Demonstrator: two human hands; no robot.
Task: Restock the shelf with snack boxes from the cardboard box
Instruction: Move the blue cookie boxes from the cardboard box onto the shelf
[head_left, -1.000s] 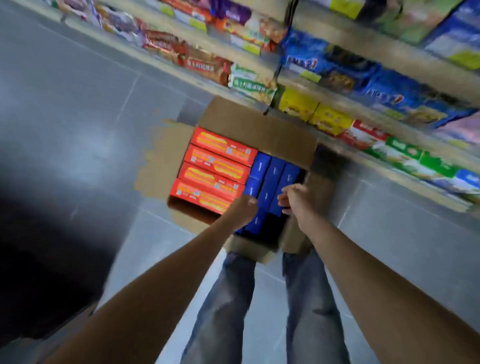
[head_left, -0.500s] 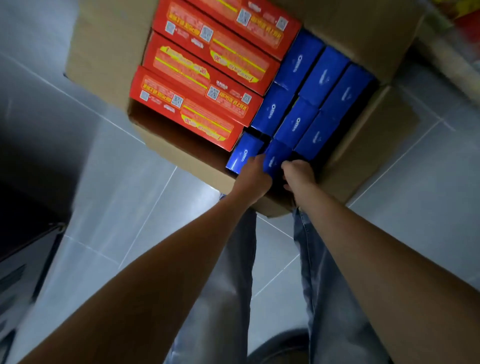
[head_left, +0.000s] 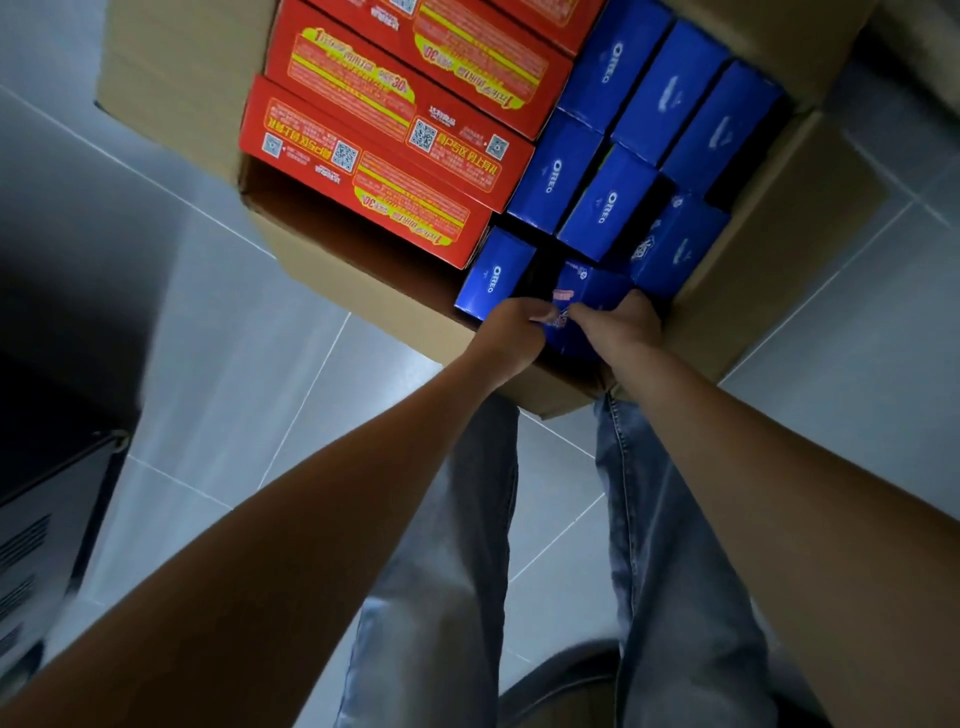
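Note:
An open cardboard box (head_left: 332, 283) stands on the tiled floor in front of me. Red snack boxes (head_left: 374, 171) lie stacked in its left half and several blue Oreo boxes (head_left: 602, 205) stand on end in its right half. At the box's near edge my left hand (head_left: 511, 332) and my right hand (head_left: 618, 327) both grip one blue Oreo box (head_left: 584, 291), which is tilted with its printed face up, raised a little out of its row. The shelf is out of view.
Grey floor tiles (head_left: 223, 322) surround the box. A dark low unit with vents (head_left: 36, 525) sits at the left edge. My jeans-clad legs (head_left: 452, 545) stand right behind the box's near wall. A box flap (head_left: 789, 208) hangs open to the right.
The view has dropped closer to the box and the shelf has left the frame. Both hands reached into the blue row and have pulled one Oreo box up, tilting it toward me.

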